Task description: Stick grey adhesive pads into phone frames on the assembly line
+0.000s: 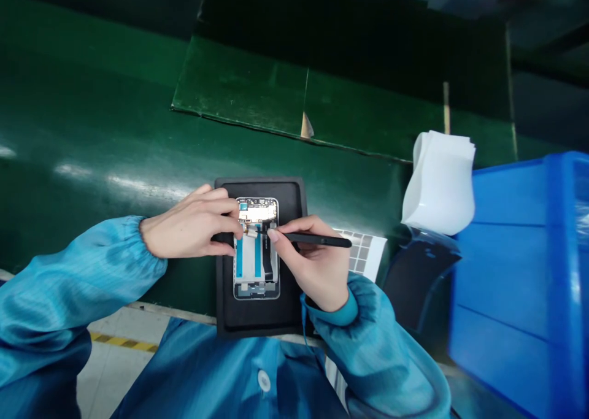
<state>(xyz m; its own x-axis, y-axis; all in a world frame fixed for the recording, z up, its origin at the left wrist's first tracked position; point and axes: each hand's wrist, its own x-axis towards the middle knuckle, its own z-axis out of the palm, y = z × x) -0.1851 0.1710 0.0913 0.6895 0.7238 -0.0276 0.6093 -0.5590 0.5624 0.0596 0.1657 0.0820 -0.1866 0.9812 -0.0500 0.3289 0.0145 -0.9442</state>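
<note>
Phone [256, 262], one, lay opened in one black tray [221, 308] just below the frame's centre; my right fingers [288, 247] pinched one black tool [322, 240]; whether my left fingers [225, 224] gripped anything, I couldn't tell.

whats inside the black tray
An opened phone lies in the black tray, blue strips and black ribbon showing. The left hand and right hand cover parts of it; whatever is under the phone is hidden.

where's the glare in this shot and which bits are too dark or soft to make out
Head view: pale glare streaks on the green table, left of the opened phone, whose upper board also shines brightly; head view: the green sheet's far part sinks into shadow; head view: the blue bin looks soft.
</note>
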